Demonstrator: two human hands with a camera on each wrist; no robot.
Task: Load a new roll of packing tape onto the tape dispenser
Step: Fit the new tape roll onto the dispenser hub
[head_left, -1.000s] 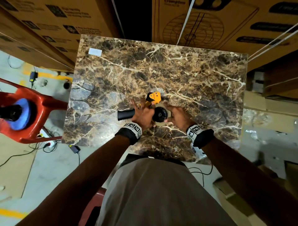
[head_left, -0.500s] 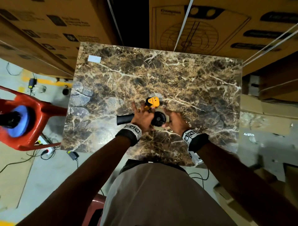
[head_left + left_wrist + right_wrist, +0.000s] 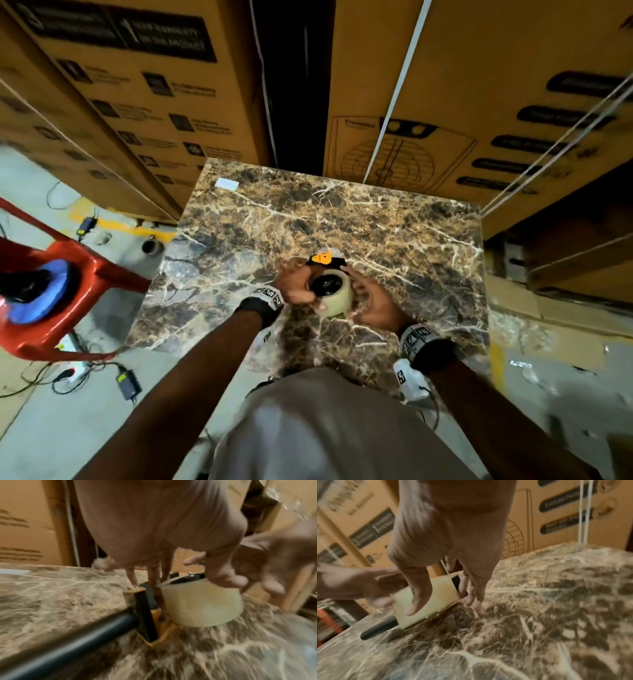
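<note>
Tape roll (image 3: 337, 297) sits on dispenser (image 3: 324, 259) hub, on marble table (image 3: 376, 222) near my edge | left hand (image 3: 296, 284) curled over dispenser frame beside roll, thumb on roll's top rim | right hand (image 3: 375, 305) thumb and fingers clasp roll's outer face | black handle (image 3: 68, 642) lies flat.

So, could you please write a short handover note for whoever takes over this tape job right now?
Left hand: on the tape dispenser by the roll, steadying it; exact grip unclear through blur.
Right hand: thumb and fingers curled round the tape roll.
Position: dispenser lies on the marble table, black handle towards the person; the roll sits over the black hub.
Done: roll placed on the hub.
Left: probably press it fully home, then thread the tape end to the yellow front guard; seating depth cannot be judged.
</note>
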